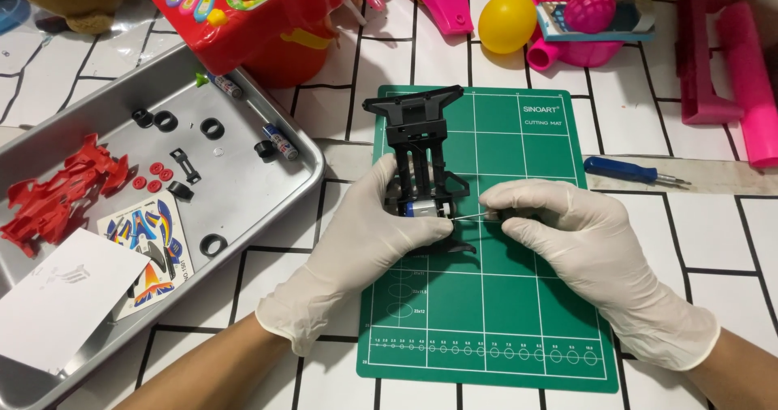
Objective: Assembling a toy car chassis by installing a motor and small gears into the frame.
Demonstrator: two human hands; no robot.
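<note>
A black toy car chassis (417, 130) lies lengthwise on a green cutting mat (494, 313). A small silver motor (421, 208) sits in its near end. My left hand (365, 240), in a white glove, grips the chassis around the motor. My right hand (575, 240), also gloved, pinches a thin metal tool (470, 215) whose tip touches the motor's right side.
A metal tray (243, 191) at the left holds a red car body shell (57, 195), a sticker sheet (150, 244), black tyres, red wheels, two small batteries and a white paper. A blue screwdriver (628, 170) lies right of the mat. Coloured plastic toys crowd the far edge.
</note>
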